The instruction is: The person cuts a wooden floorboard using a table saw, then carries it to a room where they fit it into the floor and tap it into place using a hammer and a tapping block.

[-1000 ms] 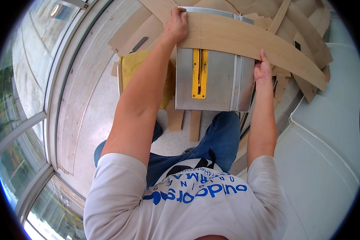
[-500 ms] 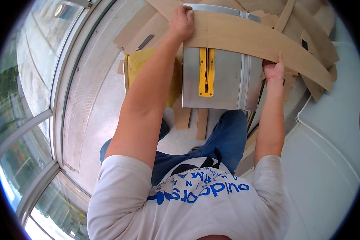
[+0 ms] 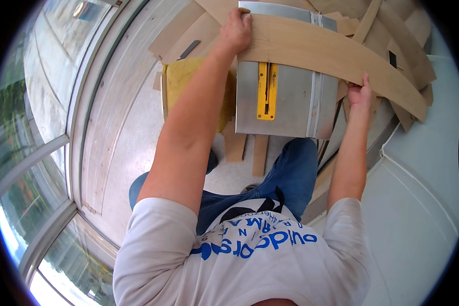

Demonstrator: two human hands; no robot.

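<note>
A long, thin tan wooden board [image 3: 311, 45] lies across the metal top of a table saw [image 3: 290, 102], its right part reaching past the saw's edge. My left hand [image 3: 236, 31] is closed round the board's left end, near the top left corner of the saw. At the near edge, right of the saw, my right hand [image 3: 359, 95] grips the board with one digit laid on top and the other fingers partly hidden beneath it. A yellow slotted insert [image 3: 267, 94] is set in the saw top; the board's near edge crosses its far end.
Tan board offcuts [image 3: 408, 46] are heaped behind and to the right. A yellow padded piece [image 3: 181, 84] stands left of the saw, and a dark flat strip [image 3: 189, 49] lies beyond it. Glass windows [image 3: 35, 153] run along the left; a white panel [image 3: 418, 204] is at right.
The whole view has shifted slightly. My right hand has moved a little to the right along the board's edge, and the board covers slightly more of the yellow insert. My left hand keeps its grip.
</note>
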